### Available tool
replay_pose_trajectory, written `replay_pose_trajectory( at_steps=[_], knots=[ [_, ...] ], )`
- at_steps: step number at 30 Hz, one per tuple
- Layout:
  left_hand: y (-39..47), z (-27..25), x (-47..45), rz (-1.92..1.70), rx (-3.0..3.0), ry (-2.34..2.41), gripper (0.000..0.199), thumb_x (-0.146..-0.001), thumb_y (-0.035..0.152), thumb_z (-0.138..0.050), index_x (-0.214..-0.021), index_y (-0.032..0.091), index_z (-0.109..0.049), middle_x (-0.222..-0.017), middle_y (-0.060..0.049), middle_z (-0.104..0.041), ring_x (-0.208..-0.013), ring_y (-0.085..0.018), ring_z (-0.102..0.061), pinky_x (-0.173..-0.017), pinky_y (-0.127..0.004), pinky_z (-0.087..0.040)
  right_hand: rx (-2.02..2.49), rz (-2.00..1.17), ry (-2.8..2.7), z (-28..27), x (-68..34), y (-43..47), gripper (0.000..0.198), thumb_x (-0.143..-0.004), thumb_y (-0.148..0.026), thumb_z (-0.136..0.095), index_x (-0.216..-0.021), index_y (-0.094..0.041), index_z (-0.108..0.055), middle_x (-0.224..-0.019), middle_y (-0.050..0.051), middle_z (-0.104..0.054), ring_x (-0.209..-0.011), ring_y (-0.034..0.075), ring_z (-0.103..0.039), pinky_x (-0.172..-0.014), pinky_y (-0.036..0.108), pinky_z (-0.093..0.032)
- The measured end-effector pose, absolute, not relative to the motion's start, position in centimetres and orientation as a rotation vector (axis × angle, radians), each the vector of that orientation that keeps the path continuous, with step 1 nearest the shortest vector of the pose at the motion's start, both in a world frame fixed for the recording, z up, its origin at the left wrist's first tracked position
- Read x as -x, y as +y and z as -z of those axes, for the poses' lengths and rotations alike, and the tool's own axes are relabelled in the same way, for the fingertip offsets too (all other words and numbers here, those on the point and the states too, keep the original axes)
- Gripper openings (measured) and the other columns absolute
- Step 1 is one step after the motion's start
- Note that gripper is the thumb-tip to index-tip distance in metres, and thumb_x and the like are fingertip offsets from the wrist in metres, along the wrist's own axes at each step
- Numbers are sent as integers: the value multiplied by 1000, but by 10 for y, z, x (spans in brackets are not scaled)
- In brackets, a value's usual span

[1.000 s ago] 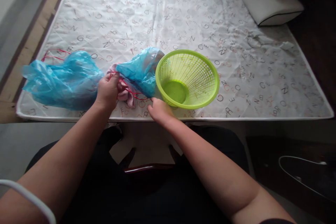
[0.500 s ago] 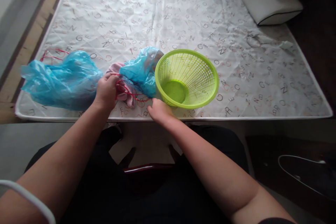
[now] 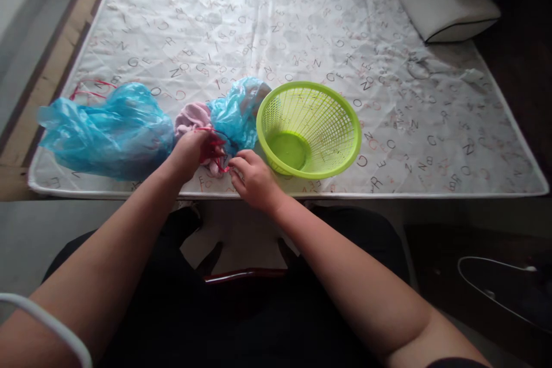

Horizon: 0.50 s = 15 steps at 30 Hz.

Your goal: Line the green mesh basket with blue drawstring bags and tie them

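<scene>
My left hand (image 3: 192, 152) is closed on a red string (image 3: 214, 148), with several loops hanging at its fingers. Close by, my right hand (image 3: 255, 180) pinches the other end of the string between thumb and fingers. Behind my left hand lies a crumpled pink cloth (image 3: 192, 115), partly hidden by it. A small blue plastic bag (image 3: 237, 110) rests between the cloth and a green plastic basket (image 3: 287, 150), which stands just beyond my right hand with nothing inside. To the left lies a larger, bulging blue plastic bag (image 3: 112, 132); its contents cannot be made out.
Everything lies near the front edge of a white mattress (image 3: 224, 23) printed with letters. A second red string (image 3: 95, 89) lies behind the large bag. Pillows (image 3: 448, 6) sit at the far right corner. A white cable (image 3: 487, 293) hangs at the lower right.
My hands have come closer together: the left moved right, the right slightly left and up. The stretch of red string between them has shortened and bunched. More of the pink cloth shows.
</scene>
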State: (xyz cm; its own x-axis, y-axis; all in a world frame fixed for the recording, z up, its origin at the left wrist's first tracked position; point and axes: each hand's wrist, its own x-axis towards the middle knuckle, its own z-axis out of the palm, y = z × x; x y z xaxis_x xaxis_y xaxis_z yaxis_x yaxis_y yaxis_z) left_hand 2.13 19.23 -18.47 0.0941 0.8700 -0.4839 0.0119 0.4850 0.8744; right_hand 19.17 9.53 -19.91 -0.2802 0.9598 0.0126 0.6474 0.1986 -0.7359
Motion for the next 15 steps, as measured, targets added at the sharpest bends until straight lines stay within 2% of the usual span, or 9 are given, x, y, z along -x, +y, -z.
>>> replay_pose_trajectory(
  at_steps=[3,6,8,11,15],
  knots=[
    [188,184,-20,-543,-964,1189,16,-91,23,-68,-98,12,-78,-72,-7,-70,-60,-17,-66,-54,-25,-54,1493,-947,-1778,209,-190,98,36,-107,-28,-51,-141,-19,-62,-161,17,-54,-148,24,-55,-124,36,-46],
    [184,183,-16,-415,-1065,1091,48,-79,24,-82,-127,19,-77,-80,-6,-74,-65,-19,-71,-57,-25,-58,1536,-1137,-1559,212,-188,102,45,-108,-26,-46,-153,-20,-49,-161,16,-57,-139,22,-63,-114,35,-54],
    [182,183,-13,-316,-1088,1047,67,-76,29,-88,-141,23,-72,-85,-7,-76,-71,-22,-76,-60,-28,-62,1523,-1214,-1477,212,-186,105,47,-108,-23,-42,-156,-21,-44,-162,15,-58,-141,21,-62,-114,34,-54],
    [181,181,-9,-193,-1059,1034,76,-71,31,-94,-143,26,-72,-93,-9,-79,-76,-27,-80,-66,-33,-66,1562,-1243,-1410,213,-186,107,46,-109,-22,-38,-154,-20,-45,-161,15,-59,-147,19,-58,-118,33,-51],
    [184,181,-6,-118,-1059,1105,69,-70,31,-93,-137,25,-77,-94,-11,-83,-76,-29,-81,-67,-35,-66,1826,-1254,-1415,218,-189,108,39,-106,-27,-48,-142,-21,-62,-147,14,-71,-136,25,-67,-117,38,-52]
  ],
)
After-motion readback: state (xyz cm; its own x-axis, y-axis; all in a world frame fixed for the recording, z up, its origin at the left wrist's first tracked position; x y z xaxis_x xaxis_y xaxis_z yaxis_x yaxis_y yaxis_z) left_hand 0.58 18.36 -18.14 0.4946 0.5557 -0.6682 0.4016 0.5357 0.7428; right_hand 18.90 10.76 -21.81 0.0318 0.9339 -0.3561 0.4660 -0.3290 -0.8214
